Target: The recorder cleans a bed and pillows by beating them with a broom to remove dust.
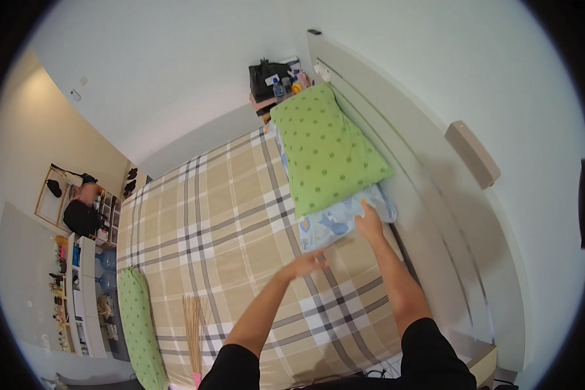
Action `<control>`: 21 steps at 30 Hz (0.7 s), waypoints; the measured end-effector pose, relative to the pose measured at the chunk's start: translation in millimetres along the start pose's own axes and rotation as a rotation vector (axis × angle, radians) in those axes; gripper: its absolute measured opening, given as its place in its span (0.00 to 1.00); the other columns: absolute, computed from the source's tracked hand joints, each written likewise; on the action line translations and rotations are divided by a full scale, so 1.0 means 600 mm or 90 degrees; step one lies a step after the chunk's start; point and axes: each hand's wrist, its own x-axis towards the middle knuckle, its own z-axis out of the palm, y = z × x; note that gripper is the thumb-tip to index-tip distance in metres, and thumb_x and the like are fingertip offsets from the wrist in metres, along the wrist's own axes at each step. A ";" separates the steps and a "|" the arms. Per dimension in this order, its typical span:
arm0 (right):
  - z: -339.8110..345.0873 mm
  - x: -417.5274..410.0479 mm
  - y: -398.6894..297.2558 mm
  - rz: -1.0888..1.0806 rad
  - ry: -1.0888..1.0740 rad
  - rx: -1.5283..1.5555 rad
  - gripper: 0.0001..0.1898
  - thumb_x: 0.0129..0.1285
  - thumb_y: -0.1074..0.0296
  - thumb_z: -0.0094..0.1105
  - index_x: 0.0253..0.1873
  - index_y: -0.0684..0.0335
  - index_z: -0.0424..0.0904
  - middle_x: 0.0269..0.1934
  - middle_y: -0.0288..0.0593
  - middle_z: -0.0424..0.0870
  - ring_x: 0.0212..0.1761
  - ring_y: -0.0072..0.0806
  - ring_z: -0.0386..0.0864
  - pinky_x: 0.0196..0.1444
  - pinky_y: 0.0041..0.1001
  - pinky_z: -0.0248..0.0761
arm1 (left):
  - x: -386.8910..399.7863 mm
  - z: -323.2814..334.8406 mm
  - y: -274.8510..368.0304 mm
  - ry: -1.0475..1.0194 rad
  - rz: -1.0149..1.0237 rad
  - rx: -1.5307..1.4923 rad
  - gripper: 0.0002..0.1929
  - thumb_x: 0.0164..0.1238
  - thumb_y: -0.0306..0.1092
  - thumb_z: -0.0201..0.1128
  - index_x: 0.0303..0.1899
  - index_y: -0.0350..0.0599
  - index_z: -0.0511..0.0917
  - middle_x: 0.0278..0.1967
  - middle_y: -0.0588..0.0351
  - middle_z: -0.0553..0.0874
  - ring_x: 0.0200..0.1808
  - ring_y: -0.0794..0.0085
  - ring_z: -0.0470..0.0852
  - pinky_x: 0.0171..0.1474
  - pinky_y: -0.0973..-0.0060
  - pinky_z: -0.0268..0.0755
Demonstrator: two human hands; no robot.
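Note:
A green pillow with darker green dots lies at the head of the bed, partly on top of a light blue patterned pillow. My right hand is at the blue pillow's near edge, close to the headboard; whether its fingers grip the fabric cannot be told. My left hand is slightly blurred over the plaid bedsheet, just short of the blue pillow's left corner, fingers apart and holding nothing. A green dotted bolster lies along the bed's left edge, and a stick broom rests on the sheet beside it.
The pale headboard runs along the right, with a beige box-shaped object above it. Past the far edge of the bed stand a black bag and a water bottle. Shelves with small items line the left side.

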 end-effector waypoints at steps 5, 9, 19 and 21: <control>0.105 -0.147 0.069 0.047 -0.112 -0.003 0.32 0.56 0.66 0.57 0.65 0.75 0.66 0.62 0.66 0.71 0.67 0.51 0.69 0.69 0.37 0.59 | -0.155 0.203 -0.200 -0.099 0.019 0.148 0.36 0.66 0.58 0.58 0.69 0.45 0.65 0.66 0.43 0.72 0.66 0.51 0.70 0.69 0.62 0.61; 0.152 -0.187 0.067 0.080 -0.201 0.056 0.33 0.56 0.67 0.57 0.66 0.75 0.64 0.63 0.65 0.70 0.68 0.51 0.67 0.71 0.36 0.57 | -0.344 0.298 -0.335 -0.169 -0.153 0.273 0.32 0.67 0.56 0.57 0.66 0.46 0.69 0.61 0.42 0.76 0.62 0.48 0.74 0.66 0.60 0.65; 0.155 -0.039 -0.030 0.366 -0.198 0.423 0.48 0.60 0.44 0.62 0.76 0.58 0.45 0.68 0.52 0.63 0.63 0.46 0.70 0.45 0.48 0.76 | -0.712 0.360 -0.487 0.245 -0.473 -0.003 0.24 0.65 0.49 0.59 0.54 0.40 0.79 0.48 0.44 0.85 0.52 0.53 0.83 0.56 0.64 0.74; 0.144 0.022 -0.039 0.435 -0.205 0.456 0.50 0.58 0.34 0.60 0.76 0.57 0.46 0.70 0.53 0.61 0.64 0.50 0.69 0.47 0.49 0.75 | -0.753 0.374 -0.480 0.324 -0.518 -0.012 0.23 0.65 0.48 0.59 0.52 0.39 0.79 0.48 0.43 0.85 0.52 0.53 0.83 0.56 0.63 0.74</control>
